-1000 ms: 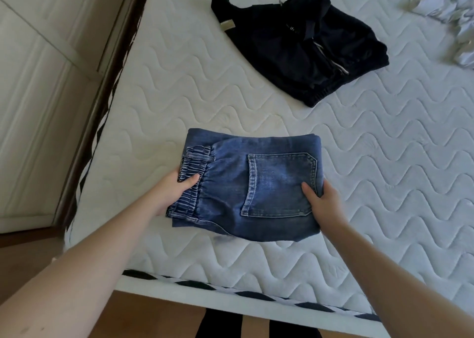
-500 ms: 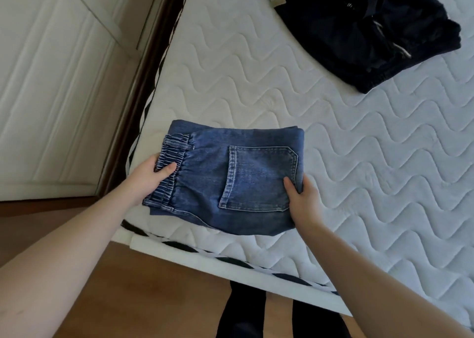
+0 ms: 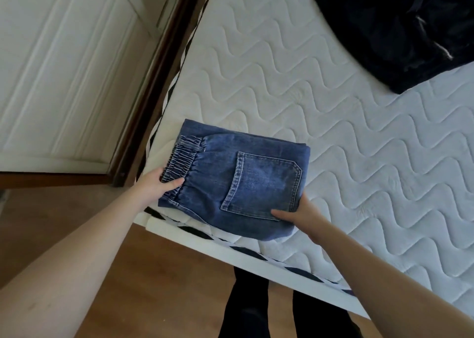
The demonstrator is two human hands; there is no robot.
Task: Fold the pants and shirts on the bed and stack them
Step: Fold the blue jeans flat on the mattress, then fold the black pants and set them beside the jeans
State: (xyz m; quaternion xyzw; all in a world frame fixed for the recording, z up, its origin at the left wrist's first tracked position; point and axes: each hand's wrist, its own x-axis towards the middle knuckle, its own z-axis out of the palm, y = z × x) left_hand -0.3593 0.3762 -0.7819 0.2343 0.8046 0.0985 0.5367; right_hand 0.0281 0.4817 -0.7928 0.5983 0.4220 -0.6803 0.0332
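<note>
A folded pair of blue jeans [image 3: 238,181], back pocket up and elastic waistband to the left, lies at the near left corner of the white quilted bed [image 3: 333,112]. My left hand [image 3: 156,187] grips the waistband edge, thumb on top. My right hand [image 3: 298,213] holds the jeans' near right corner, thumb lying over the pocket's lower seam and fingers hidden underneath. A crumpled black garment [image 3: 400,27] lies at the far right of the mattress, apart from the jeans.
The bed's white frame edge [image 3: 230,250] runs diagonally below the jeans. A dark wooden strip [image 3: 154,81] and a white panelled wardrobe door [image 3: 64,68] stand to the left. Wooden floor and my dark-trousered legs [image 3: 282,307] show below.
Both hands have carried the folded jeans leftward to the bed's near left corner. The black garment has shifted toward the top right of the view.
</note>
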